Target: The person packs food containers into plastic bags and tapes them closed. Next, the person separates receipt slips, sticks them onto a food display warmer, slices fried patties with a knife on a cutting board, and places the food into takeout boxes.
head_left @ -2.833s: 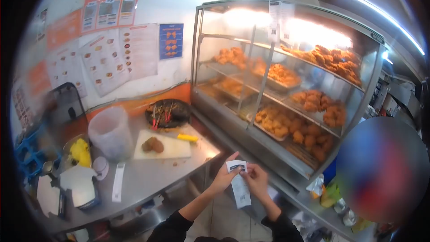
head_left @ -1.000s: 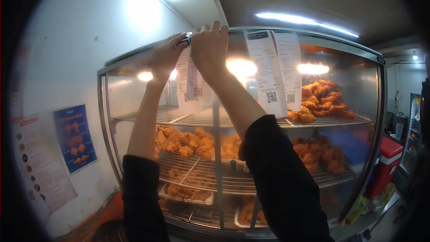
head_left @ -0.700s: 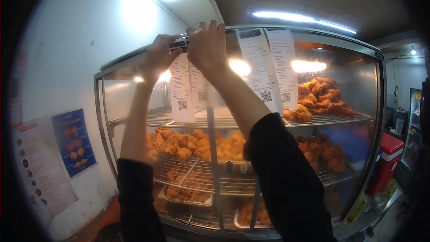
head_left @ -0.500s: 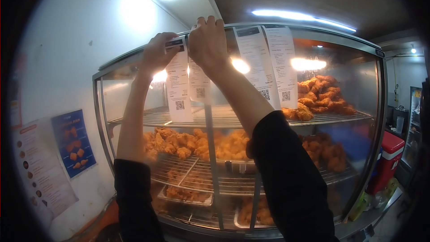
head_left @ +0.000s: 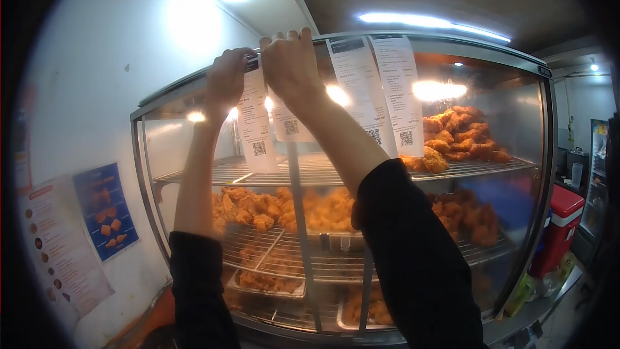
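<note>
My left hand (head_left: pixel 227 83) is closed at the left upper edge of the glass display cabinet (head_left: pixel 294 187), its fingers on the dark top of a long white receipt (head_left: pixel 257 119). Just right of it, my right hand (head_left: pixel 289 68) has its fingers bent over the cabinet's top rim. Behind that wrist hangs a second receipt (head_left: pixel 289 123), its upper part hidden by my hand. Two more receipts, one with a dark header (head_left: pixel 360 84) and another (head_left: pixel 399 90) beside it, hang from the rim on the right. Whether my right hand grips anything is hidden.
Fried chicken (head_left: pixel 462 136) sits on the cabinet's wire shelves behind glass. A blue poster (head_left: pixel 105 210) and a menu sheet (head_left: pixel 58 252) are on the left wall. At the far right stand a red cooler (head_left: pixel 560 223) and a glass-door fridge.
Both hands went from holding a receipt low in front of me up to the cabinet rim. Lately my left hand and the receipt shifted slightly left, and that receipt now hangs at a slight tilt.
</note>
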The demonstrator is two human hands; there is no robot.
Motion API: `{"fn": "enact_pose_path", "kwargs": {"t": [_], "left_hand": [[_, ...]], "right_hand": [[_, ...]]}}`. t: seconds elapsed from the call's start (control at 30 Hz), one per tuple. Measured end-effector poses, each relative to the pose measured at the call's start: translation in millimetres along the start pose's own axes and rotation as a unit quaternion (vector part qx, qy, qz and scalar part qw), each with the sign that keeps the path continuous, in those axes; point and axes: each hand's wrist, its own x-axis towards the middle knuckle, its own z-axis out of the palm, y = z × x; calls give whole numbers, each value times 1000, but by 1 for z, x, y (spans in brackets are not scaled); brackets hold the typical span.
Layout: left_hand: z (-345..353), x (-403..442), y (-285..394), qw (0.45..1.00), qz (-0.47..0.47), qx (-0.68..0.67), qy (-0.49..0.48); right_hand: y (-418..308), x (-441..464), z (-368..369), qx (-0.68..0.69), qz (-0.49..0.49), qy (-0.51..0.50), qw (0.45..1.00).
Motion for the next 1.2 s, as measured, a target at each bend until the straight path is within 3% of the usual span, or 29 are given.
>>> {"fn": "enact_pose_path", "kwargs": {"t": [0.13,0.23,0.4,0.5,0.63,0.73,0.83,0.9,1.03,1.1,1.17,1.2], "left_hand": [[2,0,-4,999,33,30,18],[3,3,-4,997,53,41,34],[-3,7,1,999,9,29,-19],[-2,7,5,1000,-18,-12,3],[-1,10,2,1000,-24,13,6],[-3,11,5,997,5,70,9],[-4,11,9,993,27,102,62],[-10,13,7,998,-28,49,-20],[-19,17,15,995,-67,54,-54],[-19,22,22,989,2,105,100],[-19,32,45,989,-32,92,112],[-18,37,59,994,-47,2,100]], "right_hand": [[4,1,-8,-3,-3,-42,999],[5,2,-4,-15,-15,23,1000],[11,8,-7,46,-13,-51,998],[14,9,-10,12,-14,-93,996],[14,6,-14,34,-1,-58,998],[20,5,-15,44,15,-85,995],[33,4,-19,45,-39,-4,998],[52,6,-31,71,37,125,989],[128,-19,-81,159,248,36,955],[160,-37,-74,184,293,-16,938],[159,-51,-73,257,310,-9,915],[158,-56,-74,331,326,-1,885]]}}
